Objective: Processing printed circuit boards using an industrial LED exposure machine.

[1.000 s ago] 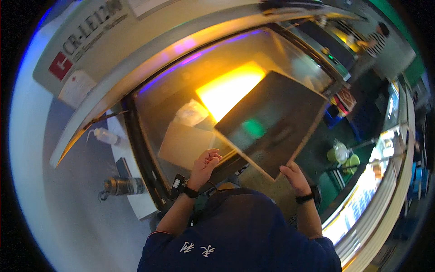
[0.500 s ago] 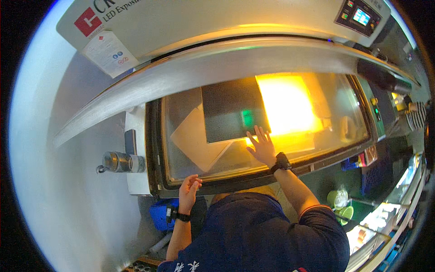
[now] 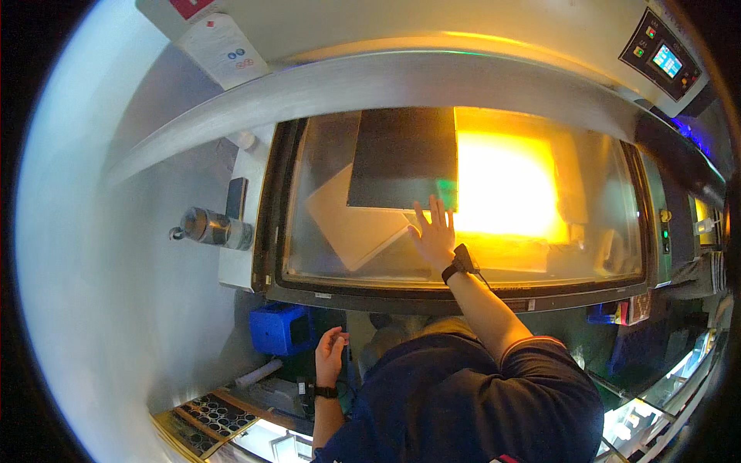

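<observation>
Now, from the head view, see dark board (image 3: 401, 166) lying flat on framed bed (image 3: 386, 292), partly over pale sheet (image 3: 343, 212) and right beside bright yellow patch (image 3: 505, 185). Note right hand (image 3: 436, 239) open, fingers spread at board's near edge, gripping nothing; cannot tell whether pressing. Compare with a second ago: held tilted by one corner; since released, so apparently set down, perhaps being steadied. Find left hand (image 3: 330, 351) half-curled off bed's near side, near blue bin (image 3: 279, 330), holding nothing visible.
</observation>
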`<state>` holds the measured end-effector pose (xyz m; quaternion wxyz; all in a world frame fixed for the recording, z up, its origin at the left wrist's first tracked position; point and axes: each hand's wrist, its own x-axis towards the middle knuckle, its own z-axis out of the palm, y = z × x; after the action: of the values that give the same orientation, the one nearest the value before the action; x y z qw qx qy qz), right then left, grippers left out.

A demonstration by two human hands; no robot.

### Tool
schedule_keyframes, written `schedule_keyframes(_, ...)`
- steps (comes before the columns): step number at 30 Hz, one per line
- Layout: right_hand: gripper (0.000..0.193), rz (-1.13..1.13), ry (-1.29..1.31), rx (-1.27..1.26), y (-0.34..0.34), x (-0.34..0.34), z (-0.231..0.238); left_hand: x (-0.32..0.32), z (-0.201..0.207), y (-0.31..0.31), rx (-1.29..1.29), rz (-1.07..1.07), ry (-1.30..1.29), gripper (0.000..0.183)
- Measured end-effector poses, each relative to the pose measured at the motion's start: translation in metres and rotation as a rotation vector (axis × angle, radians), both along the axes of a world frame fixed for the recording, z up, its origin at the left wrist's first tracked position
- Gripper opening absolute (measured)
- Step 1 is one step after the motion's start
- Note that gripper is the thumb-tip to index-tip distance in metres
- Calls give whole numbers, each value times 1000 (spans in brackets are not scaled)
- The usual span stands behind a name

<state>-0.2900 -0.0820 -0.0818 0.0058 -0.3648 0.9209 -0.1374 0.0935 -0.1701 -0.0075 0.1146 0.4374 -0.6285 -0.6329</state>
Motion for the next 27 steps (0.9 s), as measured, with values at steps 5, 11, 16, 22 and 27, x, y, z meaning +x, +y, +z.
schedule_keyframes(5, 86, -171, -181, -274, 31, -7, 60, 22, 1, -28, -55, -46, 7, 29)
schedule_keyframes(11, 74, -260, 1152, -867, 173, -24, 301, 91, -12, -99, -162, -20, 70, 28)
schedule_keyframes(16, 59, -236, 1270, -296, 209, -43, 453, 103, 3, -166, -249, -114, 151, 29)
schedule_keyframes(22, 36, -335, 1109, -234, 215, -23, 447, 70, 39, -203, -326, -68, 397, 27)
schedule_keyframes(27, 34, -334, 834, -191, 248, 48, 329, 53, 94, -195, -555, -81, 405, 28)
